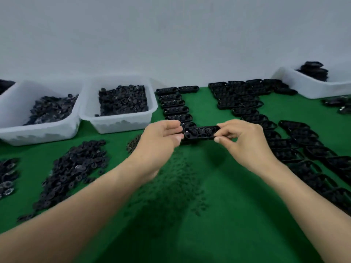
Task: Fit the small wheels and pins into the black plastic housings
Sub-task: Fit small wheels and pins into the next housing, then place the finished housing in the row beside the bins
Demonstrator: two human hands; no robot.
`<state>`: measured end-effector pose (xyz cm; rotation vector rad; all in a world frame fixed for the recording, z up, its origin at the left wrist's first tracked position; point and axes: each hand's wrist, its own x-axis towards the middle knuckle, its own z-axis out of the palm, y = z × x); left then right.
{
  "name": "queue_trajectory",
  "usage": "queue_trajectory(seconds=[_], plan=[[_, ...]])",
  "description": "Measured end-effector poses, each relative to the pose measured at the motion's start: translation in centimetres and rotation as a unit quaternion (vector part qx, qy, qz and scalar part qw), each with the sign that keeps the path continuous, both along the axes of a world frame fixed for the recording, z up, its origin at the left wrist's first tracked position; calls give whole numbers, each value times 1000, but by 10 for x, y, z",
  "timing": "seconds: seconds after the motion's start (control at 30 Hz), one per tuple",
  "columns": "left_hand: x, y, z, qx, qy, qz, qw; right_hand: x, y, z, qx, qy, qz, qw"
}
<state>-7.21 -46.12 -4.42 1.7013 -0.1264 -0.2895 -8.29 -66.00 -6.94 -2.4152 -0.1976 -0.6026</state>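
A long black housing (pixel 201 132) with rounded ends is held level above the green counter (pixel 218 215). Round recesses are seen along it. It is pinched at its ends by the left hand (pixel 161 135) and right hand (pixel 245 141), fingers clamped.

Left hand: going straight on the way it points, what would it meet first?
The black housing that the left hand pinches; beyond it, probably the row of housings, though depth is unclear.

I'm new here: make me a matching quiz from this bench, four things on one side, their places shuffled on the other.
Things: 1 held housing; 2 loose wheel pile; 3 right-hand wheel tub; 4 tub of housings.
Places: A by the wall, far right; B between left hand and right hand; C on the green cloth, left of the left arm; D beyond and left of the left hand.
Pairs: 1-B, 2-C, 3-D, 4-A.
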Motion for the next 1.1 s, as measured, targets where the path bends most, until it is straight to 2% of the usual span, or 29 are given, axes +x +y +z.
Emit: queue_trajectory(seconds=[0.13,0.4,0.6,0.87,1.1], plan=[[73,-31,10,-116,101,-6,988,72,-24,3,8,17,-50,999],[187,-71,3,-257,201,23,945,188,-48,-4,24,58,-99,993],[224,-77,0,-285,220,68,931,231,-50,-18,8,97,-96,991],[238,-82,-7,-272,228,59,933,252,-43,-26,-31,137,-80,987],[241,-83,-7,-270,224,70,934,257,-38,-23,-72,138,-74,985]])
